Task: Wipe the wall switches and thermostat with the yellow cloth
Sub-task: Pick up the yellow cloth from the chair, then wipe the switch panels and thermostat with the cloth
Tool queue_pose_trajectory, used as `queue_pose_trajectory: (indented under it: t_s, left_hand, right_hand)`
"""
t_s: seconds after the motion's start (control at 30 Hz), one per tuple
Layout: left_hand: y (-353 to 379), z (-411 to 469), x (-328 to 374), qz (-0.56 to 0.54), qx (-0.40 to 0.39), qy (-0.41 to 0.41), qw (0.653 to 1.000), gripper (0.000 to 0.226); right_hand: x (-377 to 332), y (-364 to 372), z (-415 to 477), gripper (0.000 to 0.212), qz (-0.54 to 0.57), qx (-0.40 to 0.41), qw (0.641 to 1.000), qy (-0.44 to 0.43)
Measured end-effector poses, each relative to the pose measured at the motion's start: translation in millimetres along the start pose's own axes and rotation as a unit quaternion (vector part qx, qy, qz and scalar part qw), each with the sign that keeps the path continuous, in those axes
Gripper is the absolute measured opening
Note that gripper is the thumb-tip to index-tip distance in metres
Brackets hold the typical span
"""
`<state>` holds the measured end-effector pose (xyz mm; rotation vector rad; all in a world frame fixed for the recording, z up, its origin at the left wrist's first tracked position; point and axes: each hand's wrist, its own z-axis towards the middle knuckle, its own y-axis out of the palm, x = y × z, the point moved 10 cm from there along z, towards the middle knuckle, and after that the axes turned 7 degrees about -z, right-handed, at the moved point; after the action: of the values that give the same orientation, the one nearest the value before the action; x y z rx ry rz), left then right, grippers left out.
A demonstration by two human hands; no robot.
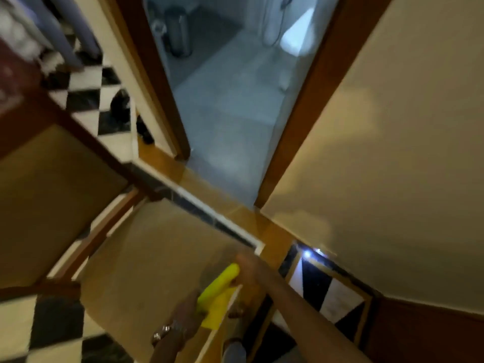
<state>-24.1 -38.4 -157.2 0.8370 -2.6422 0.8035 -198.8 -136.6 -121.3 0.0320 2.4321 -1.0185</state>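
The view is tilted and blurred by motion. The yellow cloth [217, 292] hangs low in the middle of the frame, stretched between both hands. My right hand [248, 268] grips its upper end, with the forearm running off to the lower right. My left hand [187, 311], with a bracelet at the wrist, holds its lower end. No wall switch or thermostat is in view.
An open doorway with a brown wooden frame [296, 121] leads into a grey-tiled bathroom holding a metal bin [178, 30] and a toilet [298, 35]. A plain beige wall [392, 153] fills the right. Black-and-white chequered floor [89, 95] shows at upper left, with a person's legs.
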Motion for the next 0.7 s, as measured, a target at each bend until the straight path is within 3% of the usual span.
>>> queue_pose_trajectory:
  t_s: [0.07,0.13,0.2,0.3,0.37,0.47,0.53,0.6,0.67,0.7]
  left_hand:
    - [-8.4,-30.5,85.4,-0.01,-0.043,0.075,0.996,0.069]
    - [-17.0,-58.5,168.2,-0.017,-0.056,0.123,0.991,0.042]
    - [-23.1,-89.6,272.4,0.013,-0.079,0.205,0.975,0.059]
    - [1.0,-171.0,442.9,0.136,-0.149,0.364,0.909,0.058]
    - [18.4,-228.2,534.5,0.198,-0.16,0.422,0.87,0.054]
    - [37.8,-309.5,626.0,0.297,-0.158,0.475,0.813,0.05]
    - [32.1,-362.7,671.4,0.416,-0.104,0.484,0.763,0.041]
    - [6.8,-428.5,729.1,0.495,0.019,0.532,0.686,0.031]
    - [-28.3,-512.7,783.8,0.454,0.167,0.634,0.603,0.029]
    - [-47.4,-562.5,805.5,0.397,0.242,0.704,0.537,0.031]
  right_hand:
    - [40.4,-66.6,-67.6,0.049,0.126,0.067,0.988,0.064]
    - [69.5,-122.9,-134.2,0.052,0.191,0.145,0.966,0.102]
    - [92.5,-189.4,-218.4,0.048,0.215,0.249,0.936,0.128]
    - [114.5,-283.8,-376.8,0.041,0.229,0.457,0.844,0.163]
    - [116.9,-331.2,-483.5,0.037,0.176,0.589,0.77,0.169]
    - [111.9,-367.0,-594.1,0.034,0.094,0.709,0.674,0.184]
    - [114.6,-378.6,-636.8,0.035,0.063,0.75,0.626,0.204]
    - [116.6,-392.5,-656.0,0.038,0.038,0.766,0.6,0.226]
    - [118.3,-405.6,-655.6,0.04,-0.02,0.769,0.585,0.258]
    - [119.9,-410.1,-654.0,0.042,-0.039,0.77,0.574,0.275]
